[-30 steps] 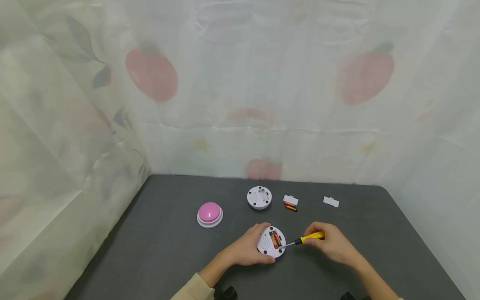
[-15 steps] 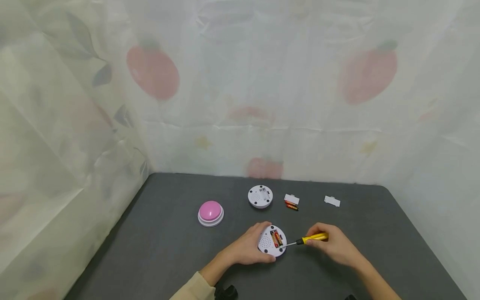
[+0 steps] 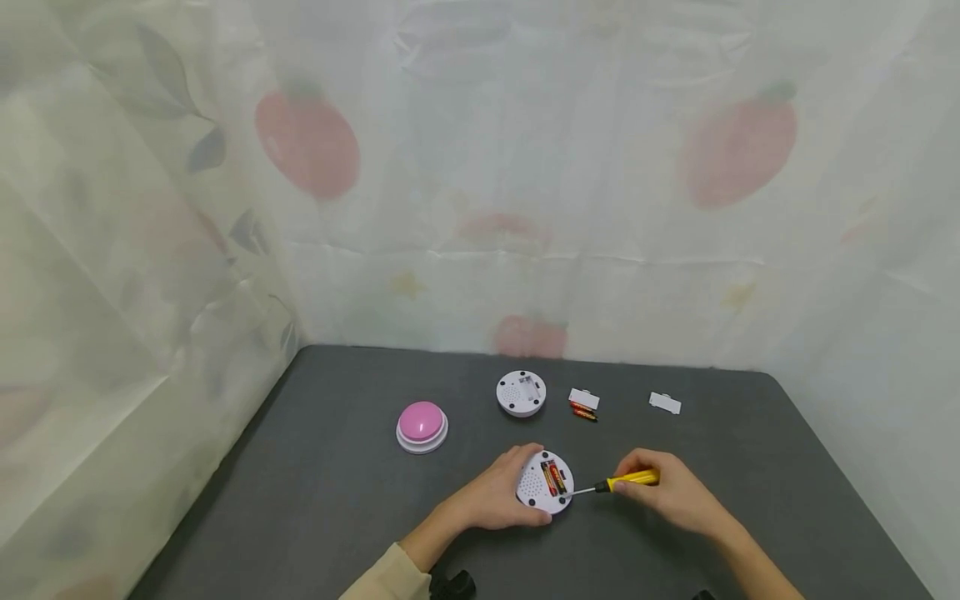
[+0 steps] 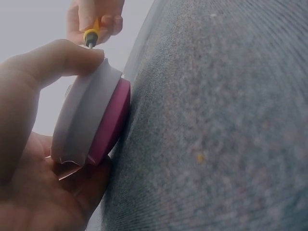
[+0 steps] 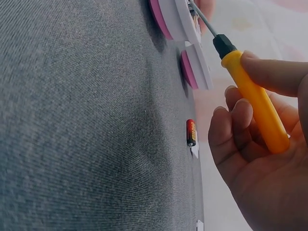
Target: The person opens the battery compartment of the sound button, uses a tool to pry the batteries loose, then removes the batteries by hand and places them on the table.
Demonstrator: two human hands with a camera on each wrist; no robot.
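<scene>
My left hand [image 3: 495,493] grips a round button device [image 3: 536,492] by its rim, thumb at the near side and fingers at the far side. It lies upside down, its pink dome [image 4: 111,125] against the table in the left wrist view. Two red-and-black batteries [image 3: 553,478] sit in its uncovered compartment. My right hand [image 3: 671,490] holds a screwdriver by its yellow handle [image 5: 260,103], thumb along one side. The thin metal shaft [image 3: 582,492] slants to the device, its tip right at the battery compartment's near end.
Behind stands a second upturned white button device [image 3: 521,393] with a bare compartment. Next to it lie a white battery cover [image 3: 584,398] and loose batteries [image 3: 583,412]. Another cover [image 3: 665,403] is farther right. A pink-topped button [image 3: 422,427] stands upright at left on the grey table [image 3: 337,500].
The screwdriver and my right hand have shifted slightly right in the head view, the tip staying by the compartment. My left hand keeps its grip on the device; the view has moved a little.
</scene>
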